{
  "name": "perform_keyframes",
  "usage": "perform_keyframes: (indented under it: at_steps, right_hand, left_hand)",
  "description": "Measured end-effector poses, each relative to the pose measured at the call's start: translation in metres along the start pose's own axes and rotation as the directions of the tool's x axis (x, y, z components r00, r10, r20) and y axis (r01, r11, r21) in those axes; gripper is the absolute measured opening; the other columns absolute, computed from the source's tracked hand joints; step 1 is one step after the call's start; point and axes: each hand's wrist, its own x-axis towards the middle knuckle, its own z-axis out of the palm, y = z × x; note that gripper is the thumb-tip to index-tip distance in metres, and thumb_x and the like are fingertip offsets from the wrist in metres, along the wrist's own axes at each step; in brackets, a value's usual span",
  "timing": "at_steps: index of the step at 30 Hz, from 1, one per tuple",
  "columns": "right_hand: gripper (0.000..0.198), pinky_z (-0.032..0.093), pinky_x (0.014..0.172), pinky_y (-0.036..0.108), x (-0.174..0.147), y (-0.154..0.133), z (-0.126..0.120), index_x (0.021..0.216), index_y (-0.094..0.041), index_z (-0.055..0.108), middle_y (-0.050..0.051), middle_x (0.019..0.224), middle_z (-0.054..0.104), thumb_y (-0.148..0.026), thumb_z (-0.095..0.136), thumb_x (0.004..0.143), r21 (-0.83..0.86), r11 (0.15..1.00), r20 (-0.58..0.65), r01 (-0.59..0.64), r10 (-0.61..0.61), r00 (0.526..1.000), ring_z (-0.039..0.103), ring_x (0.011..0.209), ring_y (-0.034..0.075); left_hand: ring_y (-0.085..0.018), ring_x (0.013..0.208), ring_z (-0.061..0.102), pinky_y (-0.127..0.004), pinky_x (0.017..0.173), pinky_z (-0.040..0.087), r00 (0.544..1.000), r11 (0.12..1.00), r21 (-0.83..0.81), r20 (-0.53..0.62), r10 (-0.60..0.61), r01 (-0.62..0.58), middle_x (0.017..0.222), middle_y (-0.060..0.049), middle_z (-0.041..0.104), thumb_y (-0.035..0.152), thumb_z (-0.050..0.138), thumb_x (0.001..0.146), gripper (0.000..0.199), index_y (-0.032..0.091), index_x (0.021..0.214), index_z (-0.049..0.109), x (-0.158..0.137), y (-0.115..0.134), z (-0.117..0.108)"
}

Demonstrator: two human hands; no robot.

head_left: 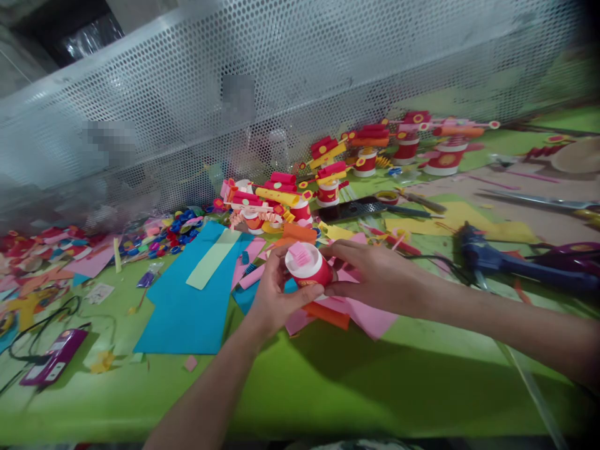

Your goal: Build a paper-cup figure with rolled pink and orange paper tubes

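Observation:
Between my two hands is a small red paper cup with a white rim, tilted toward me. A pleated pink paper strip sits on its white end. My left hand wraps the cup's left side, thumb across the front. On the right side, my right hand grips it with fingers and thumb. Beneath the hands lie pink paper sheets and an orange paper roll. Just left of them is a blue paper sheet with a pale green strip on it.
Finished-looking cup figures line the back before a perforated metal screen. A blue glue gun and scissors lie right. Colourful bottle caps pile up left, near a purple power strip with black cables.

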Motion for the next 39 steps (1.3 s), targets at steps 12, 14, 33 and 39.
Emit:
perform_keyframes:
  at_steps: [12,14,33,39]
  right_hand:
    - [0.028,0.049,0.073,0.040,-0.008,0.014,-0.024,0.107,-0.022,0.074,0.011,0.112,0.074,-0.031,0.051,0.093,-0.116,0.991,-0.116,0.063,-0.076,0.990,0.070,0.088,0.027]
    - [0.027,0.046,0.082,0.046,-0.017,0.015,-0.038,0.085,-0.025,0.074,0.008,0.092,0.077,-0.036,0.052,0.096,-0.202,0.977,-0.165,0.070,-0.104,0.981,0.067,0.083,0.027]
    - [0.026,0.059,0.080,0.048,-0.130,-0.054,0.017,0.118,-0.030,0.059,0.011,0.118,0.070,-0.044,0.054,0.096,-0.003,0.955,-0.165,-0.297,0.292,0.942,0.073,0.098,0.032]
    - [0.037,0.060,0.081,0.051,-0.117,-0.046,0.020,0.121,-0.025,0.063,0.013,0.121,0.072,-0.051,0.052,0.097,-0.096,0.950,-0.200,-0.296,0.273,0.941,0.074,0.098,0.032]
  left_hand:
    - [-0.024,0.118,0.065,-0.043,0.104,0.051,0.998,0.998,-0.020,-0.018,0.057,-0.058,0.129,-0.006,0.067,0.027,0.089,0.072,0.068,0.028,0.130,0.054,0.004,0.005,-0.012]
    - [-0.025,0.121,0.064,-0.043,0.106,0.051,0.990,0.991,-0.011,-0.024,0.135,-0.136,0.130,-0.005,0.067,0.028,0.089,0.073,0.065,0.030,0.129,0.056,0.006,0.007,-0.016]
    - [-0.025,0.118,0.065,-0.042,0.104,0.053,0.983,0.982,-0.056,0.035,0.181,-0.179,0.127,-0.004,0.069,0.027,0.086,0.072,0.064,0.027,0.129,0.058,0.004,0.023,-0.022]
    - [-0.025,0.119,0.062,-0.042,0.105,0.048,0.996,0.990,-0.136,0.088,0.035,-0.023,0.124,-0.005,0.068,0.020,0.084,0.071,0.059,0.024,0.124,0.061,0.000,0.027,-0.023]
